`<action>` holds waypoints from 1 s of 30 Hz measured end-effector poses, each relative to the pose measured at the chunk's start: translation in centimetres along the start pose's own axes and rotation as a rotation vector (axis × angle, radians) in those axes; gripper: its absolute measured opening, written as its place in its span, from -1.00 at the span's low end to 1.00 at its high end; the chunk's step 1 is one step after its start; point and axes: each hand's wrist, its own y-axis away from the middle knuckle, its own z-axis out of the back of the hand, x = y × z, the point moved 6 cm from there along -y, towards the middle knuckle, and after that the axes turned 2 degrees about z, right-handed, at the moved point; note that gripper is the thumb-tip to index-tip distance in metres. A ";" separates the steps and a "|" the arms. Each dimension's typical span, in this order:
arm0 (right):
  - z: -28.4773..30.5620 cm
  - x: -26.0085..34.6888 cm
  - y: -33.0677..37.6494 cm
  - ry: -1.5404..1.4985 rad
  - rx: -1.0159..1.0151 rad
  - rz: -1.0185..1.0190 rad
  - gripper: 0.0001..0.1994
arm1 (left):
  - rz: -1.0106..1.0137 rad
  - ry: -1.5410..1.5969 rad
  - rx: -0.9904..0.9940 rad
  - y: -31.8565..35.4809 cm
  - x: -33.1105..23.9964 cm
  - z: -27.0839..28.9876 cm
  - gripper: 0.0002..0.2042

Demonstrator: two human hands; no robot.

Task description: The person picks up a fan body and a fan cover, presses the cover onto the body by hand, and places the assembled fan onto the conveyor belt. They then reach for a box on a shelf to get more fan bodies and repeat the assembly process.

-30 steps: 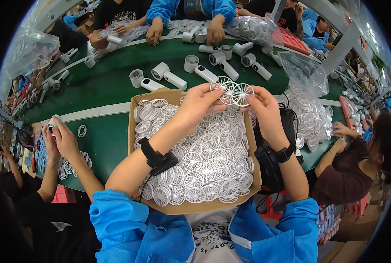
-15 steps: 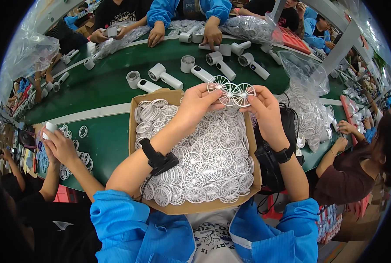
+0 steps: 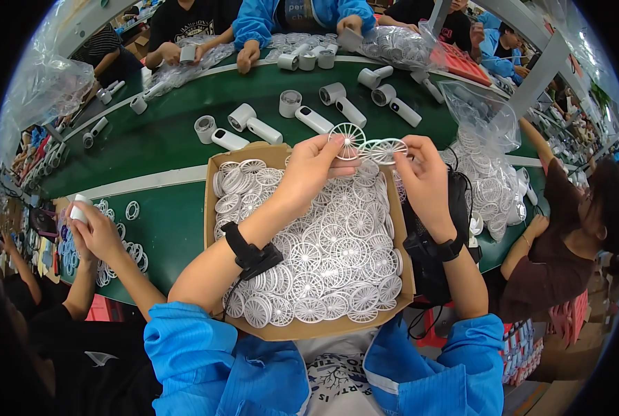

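Nearest, cardboard box [image 3: 216, 208] heaped with white spoked grille discs [image 3: 323, 256]. Above its far edge, left hand [image 3: 309, 170] pinches one disc [image 3: 347, 139], right hand [image 3: 424, 177] another [image 3: 387, 149]; best held by rims, spokes look fragile. Beyond: green desk [image 3: 164, 139], white handheld fan bodies [image 3: 254, 125], other workers.

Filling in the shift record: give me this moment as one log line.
left hand: holds round white plastic spoked grille | right hand: holds second white spoked grille | below: brown cardboard box of grilles
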 end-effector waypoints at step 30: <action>2.6 -2.4 0.1 -0.346 -0.026 -0.254 -0.79 | -0.244 -0.117 0.037 -1.3 -0.3 -2.3 -0.67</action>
